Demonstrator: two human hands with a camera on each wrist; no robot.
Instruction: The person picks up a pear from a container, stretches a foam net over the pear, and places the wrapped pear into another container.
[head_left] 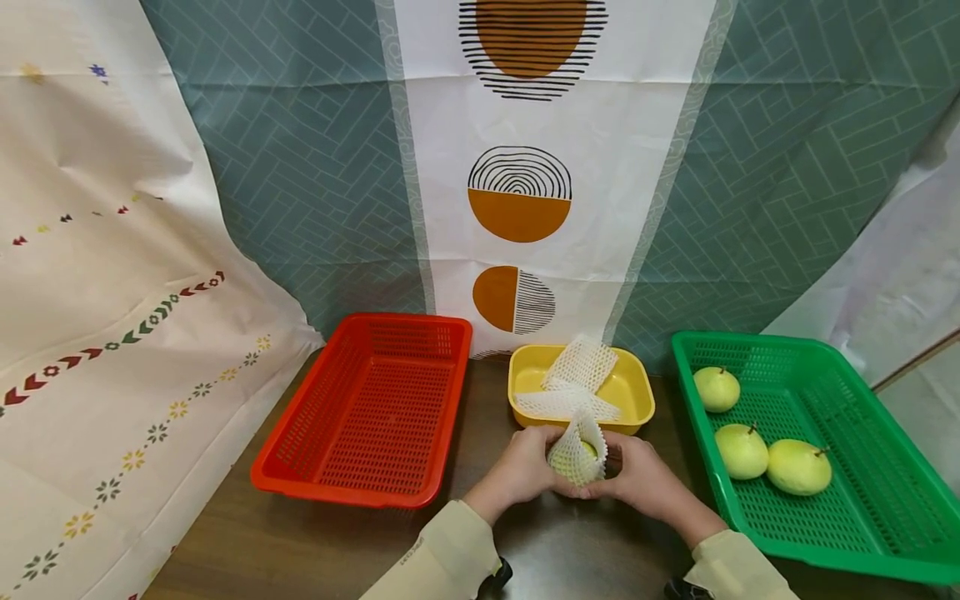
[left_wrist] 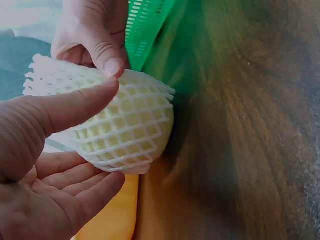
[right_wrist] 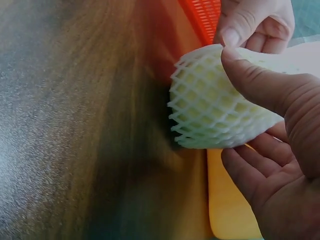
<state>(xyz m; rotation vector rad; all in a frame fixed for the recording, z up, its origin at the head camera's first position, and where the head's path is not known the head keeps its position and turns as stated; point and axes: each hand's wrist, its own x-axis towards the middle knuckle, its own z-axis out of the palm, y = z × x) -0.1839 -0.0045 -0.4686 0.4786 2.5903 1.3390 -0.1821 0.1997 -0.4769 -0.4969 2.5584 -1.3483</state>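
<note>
A yellow-green pear [head_left: 589, 451] sits inside a white foam net sleeve [head_left: 572, 457] in front of the yellow basin. My left hand [head_left: 528, 468] holds the sleeved pear from the left, its thumb across the net and its fingers underneath in the left wrist view. From the other side my right hand [head_left: 647, 477] grips it, thumb on top of the net [right_wrist: 210, 95] and fingers below. Both thumb tips nearly meet on the sleeve. One end of the sleeve stands loose above the pear. Most of the pear is covered by the mesh.
Two more foam net sleeves [head_left: 581, 365] lie in the yellow basin [head_left: 637, 392]. On the left stands an empty red basket [head_left: 360, 496]. A green basket [head_left: 885, 483] at the right holds three pears [head_left: 798, 467]. Patterned cloths [head_left: 315, 167] hang behind the wooden table [head_left: 247, 533].
</note>
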